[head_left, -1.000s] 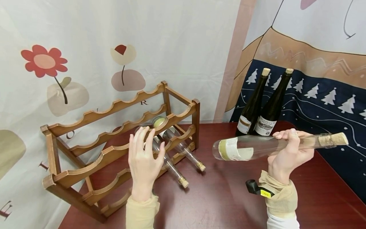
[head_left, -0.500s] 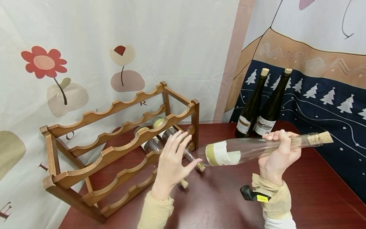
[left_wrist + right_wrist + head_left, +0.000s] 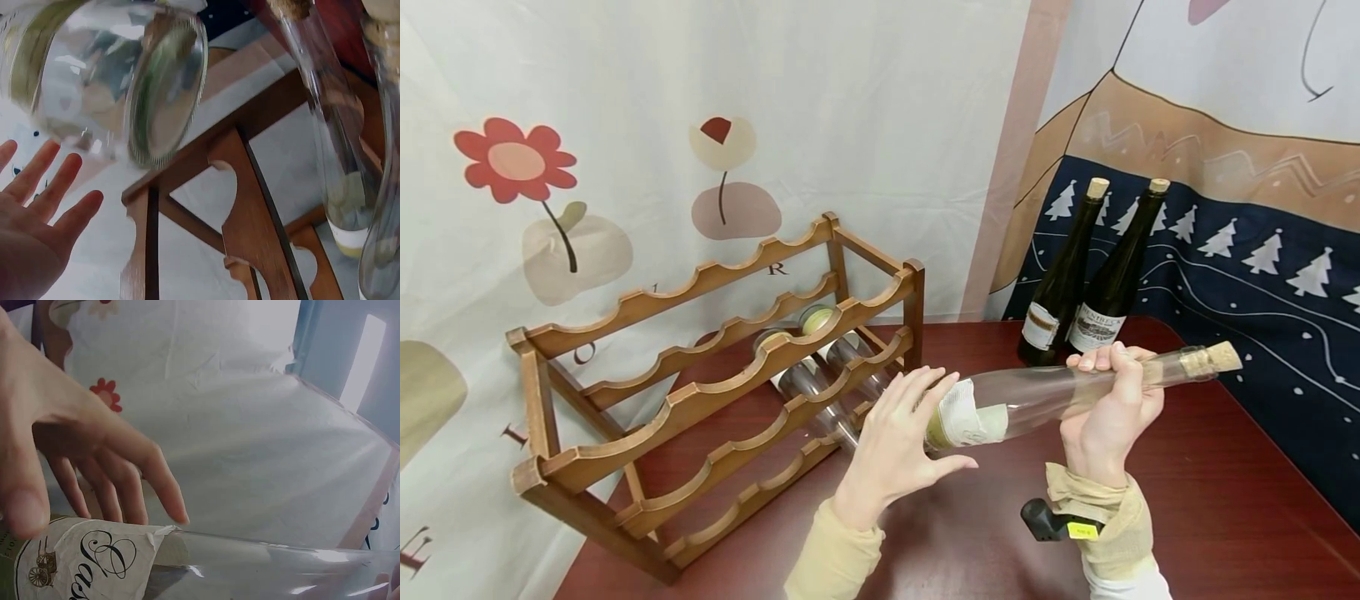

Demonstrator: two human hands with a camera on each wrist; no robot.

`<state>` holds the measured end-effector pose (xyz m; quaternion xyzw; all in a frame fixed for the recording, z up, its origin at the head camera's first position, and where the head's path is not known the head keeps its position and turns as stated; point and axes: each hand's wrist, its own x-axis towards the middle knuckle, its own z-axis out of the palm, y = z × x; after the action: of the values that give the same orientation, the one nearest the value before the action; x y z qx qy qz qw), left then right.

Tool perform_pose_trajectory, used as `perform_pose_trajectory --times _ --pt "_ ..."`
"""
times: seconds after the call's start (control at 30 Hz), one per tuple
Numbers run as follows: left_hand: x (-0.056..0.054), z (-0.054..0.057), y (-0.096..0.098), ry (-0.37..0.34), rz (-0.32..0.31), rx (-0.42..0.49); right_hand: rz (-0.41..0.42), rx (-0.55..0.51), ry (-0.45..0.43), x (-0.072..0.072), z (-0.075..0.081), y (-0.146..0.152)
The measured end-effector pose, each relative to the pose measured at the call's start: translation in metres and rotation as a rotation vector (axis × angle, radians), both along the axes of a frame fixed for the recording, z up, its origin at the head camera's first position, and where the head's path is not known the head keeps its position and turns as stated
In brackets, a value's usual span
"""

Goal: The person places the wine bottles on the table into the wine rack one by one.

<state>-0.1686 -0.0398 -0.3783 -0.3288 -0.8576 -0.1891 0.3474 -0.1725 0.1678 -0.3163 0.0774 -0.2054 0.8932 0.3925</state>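
Note:
My right hand (image 3: 1108, 412) grips the neck of a clear glass wine bottle (image 3: 1030, 400), corked and lying nearly level above the table. Its torn white-and-green label faces up, and the cork points right. Around the bottle's base end, my left hand (image 3: 898, 442) is spread with straight fingers and thumb apart. In the left wrist view, the bottle's round base (image 3: 169, 94) hangs just above those fingers. To the left stands a wooden wine rack (image 3: 692, 396). Two clear corked bottles lie in its lower tier, one (image 3: 808, 385) partly hidden by the left hand.
Two dark green corked wine bottles (image 3: 1060, 275) stand at the back right of the reddish-brown table (image 3: 985, 517). A black wrist device (image 3: 1043, 520) sits at my right cuff. Printed curtains (image 3: 887, 125) hang behind the table and along its right side.
The right hand has brought the bottle leftward, towards the rack. My left hand has moved right and slightly down, from the rack's front to the bottle's base end.

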Motion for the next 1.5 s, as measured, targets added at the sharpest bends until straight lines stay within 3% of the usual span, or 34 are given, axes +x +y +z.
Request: perform_pose_trajectory --times 0.2,0.53,0.9,1.23,1.37,1.5 --pt "0.0022 -0.0028 0.0046 -0.039 0.041 -0.029 0.058 -0.022 -0.012 0.003 -0.0008 -0.0031" --pt "-0.0003 -0.0069 0.0086 0.061 0.057 -0.037 0.148 -0.078 -0.014 0.0063 0.0 -0.0053" --pt "-0.0013 -0.009 0.0111 0.142 0.111 -0.016 0.183 -0.092 -0.021 0.0085 0.001 -0.0062" --pt "0.0013 -0.0049 0.0087 0.153 0.135 -0.03 0.227 -0.066 0.011 0.0103 0.0005 -0.0066" --pt "0.0016 -0.0028 0.0059 0.17 0.139 -0.027 0.213 -0.007 -0.02 0.0088 -0.0004 -0.0079" --pt "0.0022 -0.0017 0.003 0.158 0.149 -0.02 0.256 0.039 -0.043 0.0052 -0.0022 -0.0087"
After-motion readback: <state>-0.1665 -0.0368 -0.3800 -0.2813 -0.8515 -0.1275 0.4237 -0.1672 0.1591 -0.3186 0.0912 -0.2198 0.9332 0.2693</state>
